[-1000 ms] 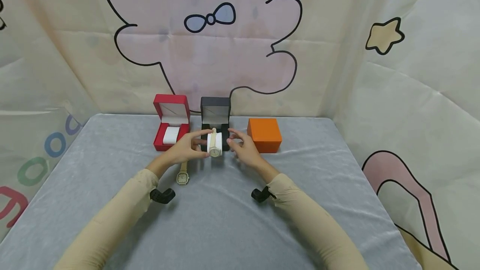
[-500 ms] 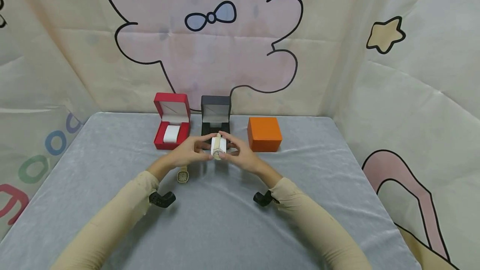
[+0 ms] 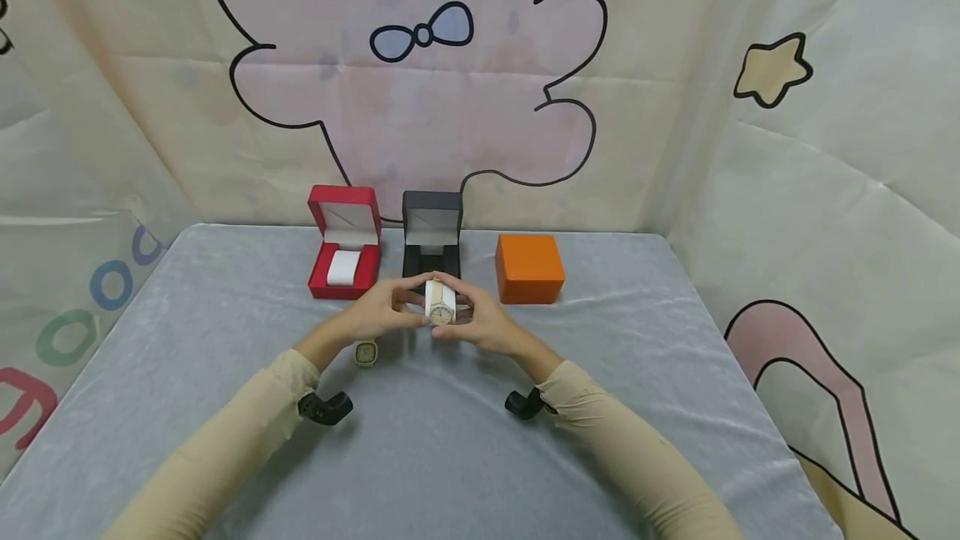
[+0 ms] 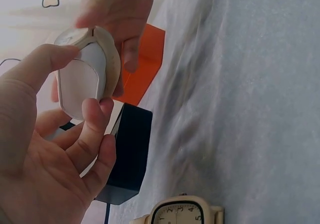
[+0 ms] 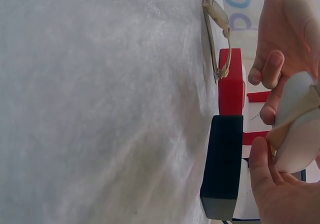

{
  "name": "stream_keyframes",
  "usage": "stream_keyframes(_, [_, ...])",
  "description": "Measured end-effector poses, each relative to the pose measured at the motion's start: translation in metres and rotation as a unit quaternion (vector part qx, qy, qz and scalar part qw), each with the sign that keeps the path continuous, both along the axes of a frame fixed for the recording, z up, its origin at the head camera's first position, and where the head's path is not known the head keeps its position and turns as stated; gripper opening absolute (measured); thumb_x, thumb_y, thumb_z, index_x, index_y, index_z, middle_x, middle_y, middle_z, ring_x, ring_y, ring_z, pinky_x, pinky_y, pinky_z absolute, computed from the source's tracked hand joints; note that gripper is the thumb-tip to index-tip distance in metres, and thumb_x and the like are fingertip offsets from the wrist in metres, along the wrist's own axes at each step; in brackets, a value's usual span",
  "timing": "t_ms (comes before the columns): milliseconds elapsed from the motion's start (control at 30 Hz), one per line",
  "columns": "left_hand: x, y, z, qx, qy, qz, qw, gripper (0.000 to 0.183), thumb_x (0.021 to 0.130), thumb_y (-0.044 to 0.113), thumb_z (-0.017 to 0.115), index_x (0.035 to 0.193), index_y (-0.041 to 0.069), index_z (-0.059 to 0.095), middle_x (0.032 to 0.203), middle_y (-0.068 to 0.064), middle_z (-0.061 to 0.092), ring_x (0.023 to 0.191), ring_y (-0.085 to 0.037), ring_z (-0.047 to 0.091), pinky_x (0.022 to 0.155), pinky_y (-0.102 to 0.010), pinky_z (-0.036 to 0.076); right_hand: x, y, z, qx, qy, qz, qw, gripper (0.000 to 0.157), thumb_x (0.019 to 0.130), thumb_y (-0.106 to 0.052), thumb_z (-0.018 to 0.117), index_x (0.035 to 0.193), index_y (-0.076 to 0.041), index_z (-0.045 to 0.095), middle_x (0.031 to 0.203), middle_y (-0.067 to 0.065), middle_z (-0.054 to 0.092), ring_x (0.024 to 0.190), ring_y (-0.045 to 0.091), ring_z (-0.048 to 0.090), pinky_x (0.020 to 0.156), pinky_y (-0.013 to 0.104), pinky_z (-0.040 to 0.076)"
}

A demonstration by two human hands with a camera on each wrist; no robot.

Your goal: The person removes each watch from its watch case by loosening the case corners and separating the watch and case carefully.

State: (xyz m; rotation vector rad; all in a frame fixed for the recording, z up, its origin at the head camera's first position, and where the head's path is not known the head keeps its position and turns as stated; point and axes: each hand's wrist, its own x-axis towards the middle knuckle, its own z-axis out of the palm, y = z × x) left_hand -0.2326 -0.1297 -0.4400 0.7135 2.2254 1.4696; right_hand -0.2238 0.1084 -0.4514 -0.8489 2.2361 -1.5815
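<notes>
Between both hands, in front of the black watch box (image 3: 432, 215), a white watch cushion (image 4: 79, 84) is held with a cream-strapped watch (image 3: 441, 313) around it, dial toward me. My left hand (image 3: 375, 311) pinches the cushion from the left, thumb near the dial and fingertips at the lower end in the left wrist view. From the other side my right hand (image 3: 487, 319) grips the watch and cushion, its fingertips at the strap in the right wrist view. A second beige watch (image 3: 366, 353) with a squarish dial lies on the table below my left hand, its strap partly hidden.
An open red watch box (image 3: 320, 269) with a white cushion (image 3: 342, 268) stands left of the black box. To the right is a closed orange box (image 3: 529, 270). All stand on a table under grey cloth (image 3: 442, 448), before a printed curtain.
The cushion with the watch has moved out from the black box, toward me and slightly right. My right hand, apart from it at first, has come in and taken hold of it.
</notes>
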Motion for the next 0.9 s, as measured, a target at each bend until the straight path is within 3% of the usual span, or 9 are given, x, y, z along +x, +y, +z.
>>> stream_keyframes(167, [0.0024,0.0026,0.0011,-0.007,-0.001,0.013,0.9999,0.079,0.091,0.018,0.075,0.158,0.014,0.035,0.134,-0.018,0.064,0.092,-0.017,0.068,0.075,-0.029,0.054,0.0008,-0.0021,-0.0001,0.016,0.003,-0.019,1.000,0.087,0.086,-0.008,0.080,0.159,-0.013,0.033,0.152,0.011,0.048,0.108,0.022,0.063,0.089,0.028,0.058])
stream_keyframes(300, [0.0044,0.0035,0.0009,-0.011,-0.003,0.018,0.9998,0.079,0.090,0.019,0.076,0.158,0.014,0.036,0.132,-0.019,0.065,0.080,-0.018,0.064,0.072,-0.029,0.052,0.0018,-0.0023,0.0003,0.019,0.002,-0.023,1.000,0.083,0.086,-0.009,0.080,0.157,-0.017,0.038,0.143,0.013,0.056,0.102,0.019,0.064,0.087,0.030,0.058])
stream_keyframes(500, [0.0058,0.0037,-0.0019,-0.003,0.012,0.007,0.9999,0.078,0.089,0.015,0.075,0.157,0.006,0.036,0.131,-0.023,0.065,0.091,-0.017,0.069,0.073,-0.027,0.055,0.0041,-0.0020,0.0016,0.022,-0.001,-0.023,0.999,0.082,0.085,-0.011,0.081,0.156,-0.016,0.040,0.137,0.015,0.059,0.099,0.019,0.063,0.084,0.028,0.058])
stream_keyframes(733, [0.0075,0.0051,-0.0020,-0.007,0.021,0.020,0.9996,0.078,0.087,0.014,0.077,0.154,0.002,0.039,0.127,-0.024,0.068,0.081,-0.016,0.068,0.068,-0.025,0.054,0.0047,-0.0033,0.0012,0.020,-0.003,-0.034,0.999,0.079,0.085,-0.012,0.081,0.154,-0.016,0.044,0.130,0.015,0.064,0.097,0.018,0.065,0.081,0.026,0.058])
stream_keyframes(900, [0.0082,0.0052,-0.0035,0.004,0.010,0.021,0.9997,0.079,0.087,0.013,0.077,0.154,0.000,0.038,0.133,-0.024,0.064,0.098,-0.022,0.071,0.072,-0.025,0.056,0.0056,-0.0047,0.0033,0.027,0.001,-0.039,0.999,0.079,0.082,-0.013,0.084,0.152,-0.015,0.047,0.119,0.014,0.068,0.094,0.017,0.066,0.080,0.026,0.058])
